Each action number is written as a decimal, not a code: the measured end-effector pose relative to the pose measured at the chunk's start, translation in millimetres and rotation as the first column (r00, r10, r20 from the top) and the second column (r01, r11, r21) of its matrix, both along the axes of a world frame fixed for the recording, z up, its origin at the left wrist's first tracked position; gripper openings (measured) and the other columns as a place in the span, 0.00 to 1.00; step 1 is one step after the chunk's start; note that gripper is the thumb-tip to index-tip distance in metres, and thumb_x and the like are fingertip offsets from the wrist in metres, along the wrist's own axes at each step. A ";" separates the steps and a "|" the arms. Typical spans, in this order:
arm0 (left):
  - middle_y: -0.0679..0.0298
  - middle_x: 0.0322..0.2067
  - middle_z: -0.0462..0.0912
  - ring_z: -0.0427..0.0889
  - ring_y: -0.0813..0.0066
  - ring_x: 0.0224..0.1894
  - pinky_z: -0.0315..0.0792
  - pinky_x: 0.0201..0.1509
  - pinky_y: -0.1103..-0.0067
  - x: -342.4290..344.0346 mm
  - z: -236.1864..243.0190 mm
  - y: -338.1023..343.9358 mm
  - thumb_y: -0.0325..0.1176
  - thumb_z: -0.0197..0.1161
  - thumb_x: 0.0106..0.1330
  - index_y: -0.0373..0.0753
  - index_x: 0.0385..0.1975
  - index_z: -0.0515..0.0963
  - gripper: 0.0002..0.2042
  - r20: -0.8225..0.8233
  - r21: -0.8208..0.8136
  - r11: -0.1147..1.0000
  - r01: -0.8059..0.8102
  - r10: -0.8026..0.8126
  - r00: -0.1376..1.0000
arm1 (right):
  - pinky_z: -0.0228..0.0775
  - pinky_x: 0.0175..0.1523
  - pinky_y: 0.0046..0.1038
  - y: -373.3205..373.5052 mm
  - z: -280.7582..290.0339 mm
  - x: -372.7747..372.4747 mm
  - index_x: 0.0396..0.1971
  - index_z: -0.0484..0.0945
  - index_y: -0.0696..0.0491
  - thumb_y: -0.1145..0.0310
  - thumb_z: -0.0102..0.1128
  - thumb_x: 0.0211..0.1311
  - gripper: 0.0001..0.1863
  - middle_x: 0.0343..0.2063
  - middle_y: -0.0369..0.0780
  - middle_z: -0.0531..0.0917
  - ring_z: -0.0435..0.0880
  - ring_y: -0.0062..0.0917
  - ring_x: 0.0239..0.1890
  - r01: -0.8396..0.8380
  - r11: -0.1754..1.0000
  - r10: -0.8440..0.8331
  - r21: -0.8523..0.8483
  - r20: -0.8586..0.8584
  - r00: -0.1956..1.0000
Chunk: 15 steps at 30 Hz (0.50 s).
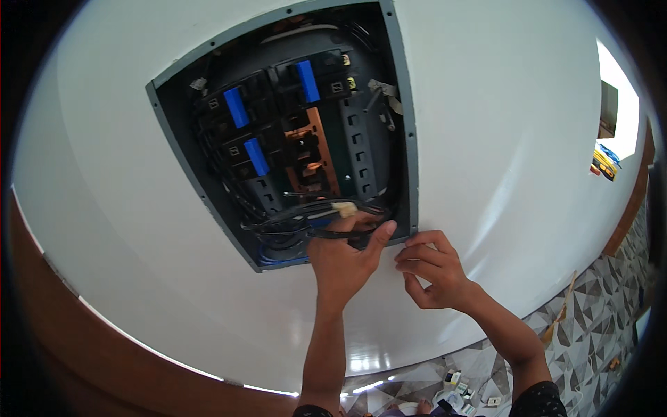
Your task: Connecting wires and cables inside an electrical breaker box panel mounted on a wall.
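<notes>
Risk: black cables (299,210) could spring far and snag on copper busbar (324,149) if loop slips off left hand (340,271); insulation or knuckles could scrape on rim of grey metal box (413,160), cause being tight near-right corner. Cables lie across near end of box, over left hand's fingers, left of right hand (441,278) and apart from it. Left hand: fingers curled behind cables, thumb raised; how firm, cannot tell. Right hand: loosely bent, narrow gap, nothing seen held.
</notes>
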<state>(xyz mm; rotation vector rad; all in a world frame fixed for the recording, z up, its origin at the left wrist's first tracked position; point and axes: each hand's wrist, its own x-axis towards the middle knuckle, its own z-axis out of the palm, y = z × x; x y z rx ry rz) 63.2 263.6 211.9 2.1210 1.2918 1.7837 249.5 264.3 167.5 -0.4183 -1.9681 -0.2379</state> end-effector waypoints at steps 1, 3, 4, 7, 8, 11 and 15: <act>0.64 0.31 0.89 0.90 0.72 0.34 0.78 0.38 0.79 0.5 0.2 0.4 0.43 0.75 0.61 0.41 0.35 0.85 0.13 -0.005 0.007 1.000 -0.013 0.013 1.000 | 0.78 0.47 0.31 -0.4 0.5 -0.1 0.27 0.84 0.56 0.83 0.63 0.38 0.12 0.35 0.37 0.85 0.81 0.35 0.46 0.004 1.000 -0.004 -0.006 0.003 1.000; 0.66 0.30 0.89 0.90 0.73 0.34 0.78 0.38 0.79 1.3 0.0 1.1 0.43 0.75 0.61 0.40 0.34 0.85 0.13 0.057 -0.009 0.999 0.047 -0.046 0.997 | 0.79 0.47 0.30 -0.9 1.2 -0.2 0.28 0.84 0.56 0.83 0.63 0.38 0.12 0.34 0.37 0.85 0.81 0.35 0.46 -0.001 1.000 0.001 -0.009 0.001 1.000; 0.66 0.30 0.89 0.90 0.73 0.34 0.78 0.38 0.79 1.2 -0.1 1.6 0.43 0.75 0.61 0.40 0.34 0.85 0.13 0.049 -0.001 0.999 0.032 -0.032 0.998 | 0.79 0.47 0.30 -1.1 1.2 -0.1 0.28 0.84 0.55 0.84 0.63 0.38 0.13 0.34 0.36 0.85 0.81 0.35 0.46 0.006 1.000 -0.006 -0.011 0.002 1.000; 0.66 0.30 0.89 0.90 0.73 0.33 0.78 0.37 0.79 0.4 -1.0 2.6 0.43 0.74 0.61 0.40 0.34 0.85 0.13 0.024 0.006 1.000 0.029 -0.029 0.999 | 0.78 0.47 0.30 -0.9 0.7 0.3 0.27 0.84 0.55 0.84 0.62 0.38 0.13 0.34 0.36 0.86 0.81 0.35 0.46 0.011 1.000 -0.011 -0.020 0.000 1.000; 0.66 0.30 0.89 0.90 0.73 0.33 0.78 0.37 0.80 -0.1 -1.4 2.9 0.42 0.74 0.61 0.40 0.34 0.85 0.12 0.022 0.015 0.999 0.035 -0.035 0.999 | 0.78 0.46 0.29 -0.7 0.4 0.4 0.27 0.84 0.55 0.84 0.62 0.38 0.13 0.33 0.36 0.86 0.81 0.35 0.46 0.017 0.999 -0.017 -0.032 0.010 1.000; 0.66 0.30 0.89 0.90 0.74 0.33 0.78 0.36 0.80 -0.1 -1.9 3.3 0.41 0.74 0.61 0.40 0.34 0.85 0.12 0.039 0.027 0.998 0.061 -0.062 0.997 | 0.78 0.46 0.29 -0.3 0.4 0.6 0.27 0.84 0.55 0.84 0.62 0.38 0.13 0.33 0.36 0.86 0.81 0.34 0.45 0.017 0.999 -0.017 -0.030 0.008 1.000; 0.65 0.29 0.89 0.90 0.74 0.32 0.78 0.35 0.81 -0.3 -0.9 3.1 0.41 0.75 0.61 0.39 0.34 0.85 0.12 0.045 0.018 0.996 0.085 -0.086 0.995 | 0.78 0.47 0.29 -0.5 2.3 0.5 0.27 0.84 0.55 0.84 0.62 0.38 0.12 0.33 0.36 0.86 0.81 0.34 0.46 0.009 1.000 -0.009 -0.026 0.004 1.000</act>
